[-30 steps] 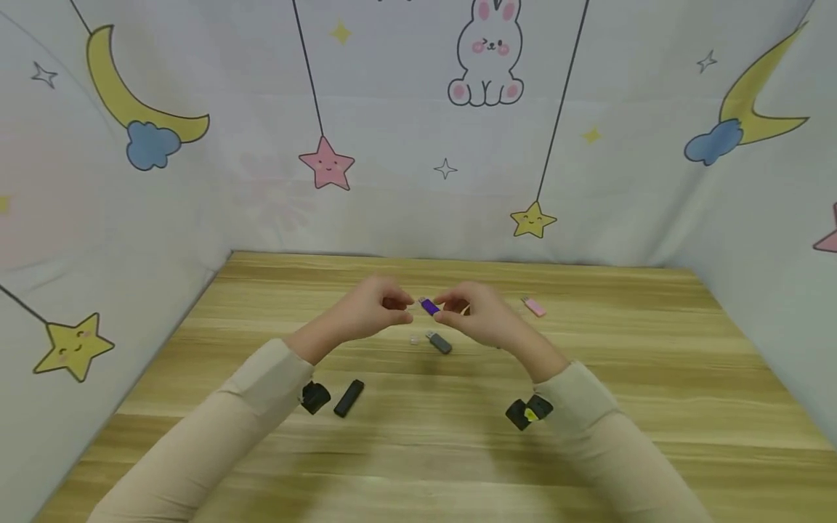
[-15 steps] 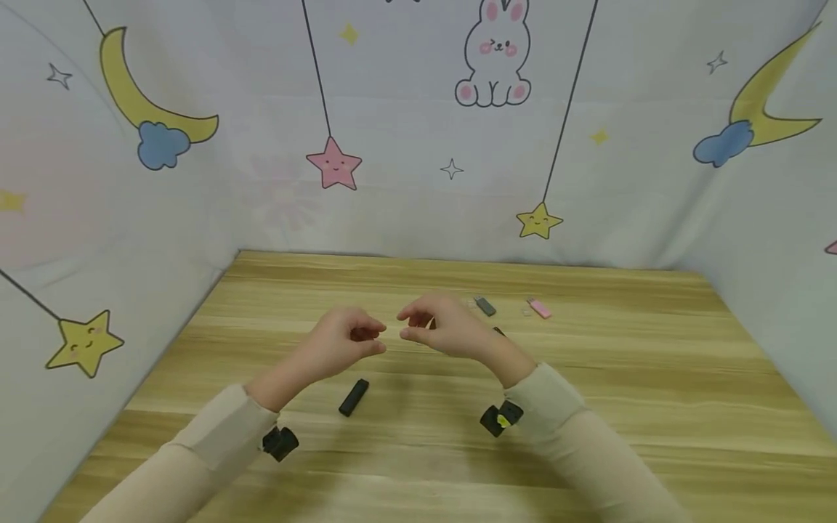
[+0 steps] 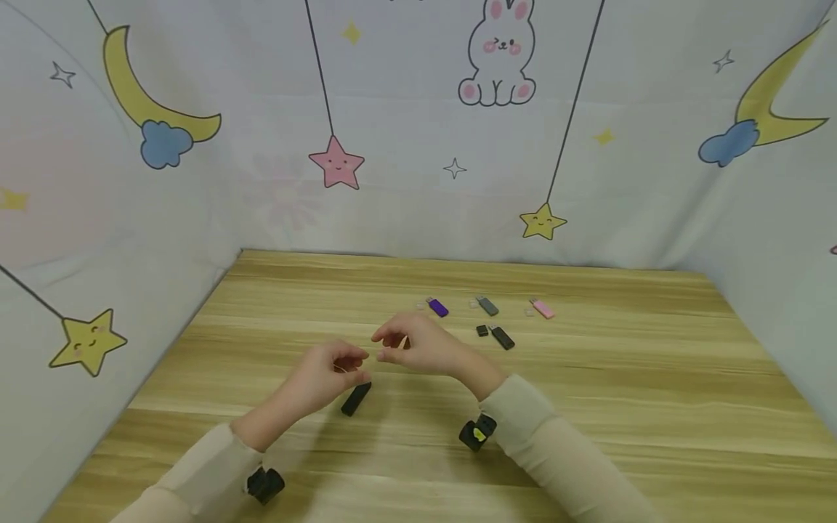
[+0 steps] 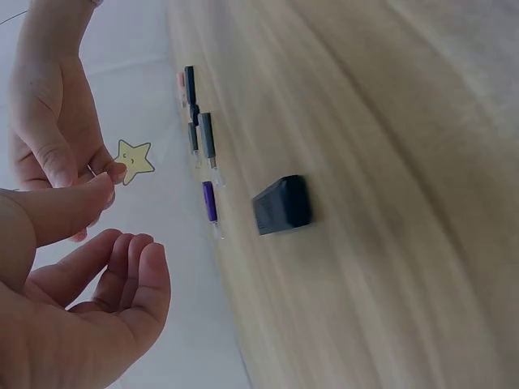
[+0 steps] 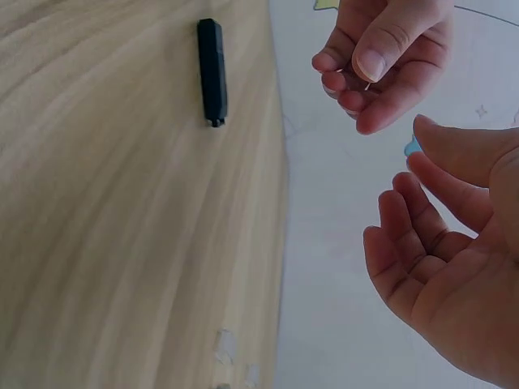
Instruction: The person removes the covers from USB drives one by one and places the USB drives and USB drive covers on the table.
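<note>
Nearest my left hand (image 3: 327, 374) is a black USB stick (image 3: 356, 399) lying on the table just below its fingertips. In the left wrist view, that stick (image 4: 284, 205) lies on the wood, apart from my left hand (image 4: 105, 300). My right hand (image 3: 421, 345) hovers opposite, thumb and fingers apart and loosely bent, holding nothing. The right wrist view has the right hand (image 5: 446, 243) facing the left hand (image 5: 385, 65), with air between them. A grey USB stick (image 4: 208, 134) with a clear cap is hidden behind my right hand in the head view.
Further back lie a purple USB stick (image 3: 438, 307), a grey one (image 3: 487, 305) and a pink one (image 3: 541, 308), clear caps beside them. In front of the grey one is another black stick (image 3: 502, 337) beside its black cap (image 3: 482, 330). A printed curtain (image 3: 405, 203) surrounds the table.
Both hands have moved nearer and to the left, away from the purple stick and towards the black stick in front. The purple stick, covered half a second ago, shows again; the sticks stay put.
</note>
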Demonstrator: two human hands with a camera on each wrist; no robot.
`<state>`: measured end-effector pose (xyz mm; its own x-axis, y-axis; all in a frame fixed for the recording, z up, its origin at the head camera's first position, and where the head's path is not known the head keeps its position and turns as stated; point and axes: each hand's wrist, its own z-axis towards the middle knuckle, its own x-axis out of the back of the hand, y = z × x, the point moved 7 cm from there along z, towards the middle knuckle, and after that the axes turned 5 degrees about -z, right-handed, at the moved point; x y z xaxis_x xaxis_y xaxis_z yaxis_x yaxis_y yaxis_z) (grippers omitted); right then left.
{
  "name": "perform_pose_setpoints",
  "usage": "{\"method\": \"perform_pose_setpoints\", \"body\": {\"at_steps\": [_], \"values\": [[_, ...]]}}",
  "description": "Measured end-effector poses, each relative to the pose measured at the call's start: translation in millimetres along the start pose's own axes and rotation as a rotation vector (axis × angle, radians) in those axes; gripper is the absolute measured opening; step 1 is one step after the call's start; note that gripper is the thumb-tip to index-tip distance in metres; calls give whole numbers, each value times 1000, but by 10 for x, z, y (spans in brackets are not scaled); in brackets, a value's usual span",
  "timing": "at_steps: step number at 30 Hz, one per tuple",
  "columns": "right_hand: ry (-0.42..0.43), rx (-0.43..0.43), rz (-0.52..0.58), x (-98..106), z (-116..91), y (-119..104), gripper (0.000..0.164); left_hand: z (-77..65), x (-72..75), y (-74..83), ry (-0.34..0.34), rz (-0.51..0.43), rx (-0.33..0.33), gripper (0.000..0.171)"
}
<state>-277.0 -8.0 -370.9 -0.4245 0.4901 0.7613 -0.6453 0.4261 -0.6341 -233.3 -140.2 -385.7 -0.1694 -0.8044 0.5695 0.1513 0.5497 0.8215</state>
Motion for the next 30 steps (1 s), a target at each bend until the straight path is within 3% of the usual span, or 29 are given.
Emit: {"method": "perform_pose_setpoints", "body": {"at_steps": [12,20,25,30], "values": [[-92,8,7,-355,105,57,26,-140,-90,-242,13,-30,81,32],[-130,-37,53,-512,164,135,27,-177,-90,-345,26,41,163,36],[-167,-35,0,-610,199,142,27,-185,-93,-419,11,63,201,39],[-194,-35,-59,-665,221,120,27,-185,-104,-440,-5,67,199,41]]}}
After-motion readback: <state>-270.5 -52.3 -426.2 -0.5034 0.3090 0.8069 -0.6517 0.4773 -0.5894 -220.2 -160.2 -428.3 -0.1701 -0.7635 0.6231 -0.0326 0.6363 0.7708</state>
